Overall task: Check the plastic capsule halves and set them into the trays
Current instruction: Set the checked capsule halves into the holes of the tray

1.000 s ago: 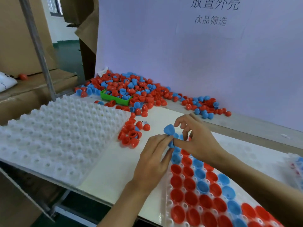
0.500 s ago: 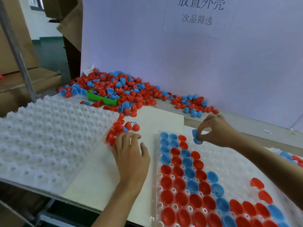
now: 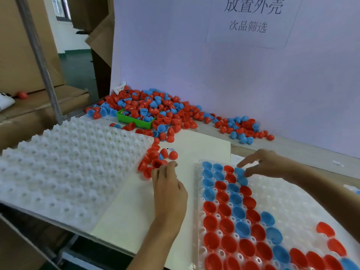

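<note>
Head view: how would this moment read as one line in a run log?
left hand touching red halves | right hand over blue half in tray | spare tray unfilled

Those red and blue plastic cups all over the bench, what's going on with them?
A person is sorting capsule halves into a tray. The right hand, fingers spread, is at a blue half in the tray's far rows. The left hand reaches into a small cluster of red halves beside an empty white tray. A big loose pile waits by the back wall.
</note>
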